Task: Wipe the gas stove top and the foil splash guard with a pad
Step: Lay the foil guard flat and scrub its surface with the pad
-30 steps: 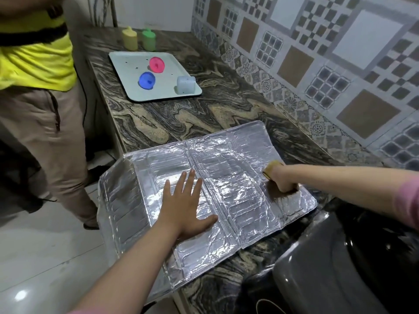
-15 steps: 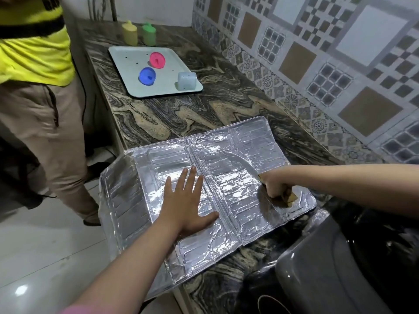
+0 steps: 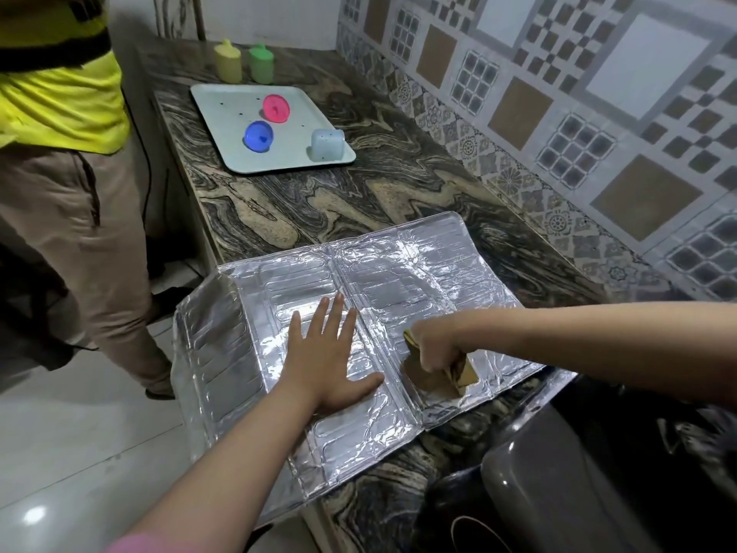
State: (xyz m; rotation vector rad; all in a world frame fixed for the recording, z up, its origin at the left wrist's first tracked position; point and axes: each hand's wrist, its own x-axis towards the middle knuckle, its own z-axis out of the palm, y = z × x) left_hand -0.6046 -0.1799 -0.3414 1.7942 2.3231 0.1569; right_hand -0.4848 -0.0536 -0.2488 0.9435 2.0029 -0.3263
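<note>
Tray on marble counter — bystander beside.

Dim indoor light, cool tint. Glare patches on foil & glossy floor bottom left. Wide-angle bend at edges; tiles curve. Slight softness overall, dark lower right corner.

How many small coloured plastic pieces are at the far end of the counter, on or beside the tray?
5. On the tray: pink piece, blue piece, pale blue cup at its near right corner. Behind it: yellow piece and green piece.
</note>
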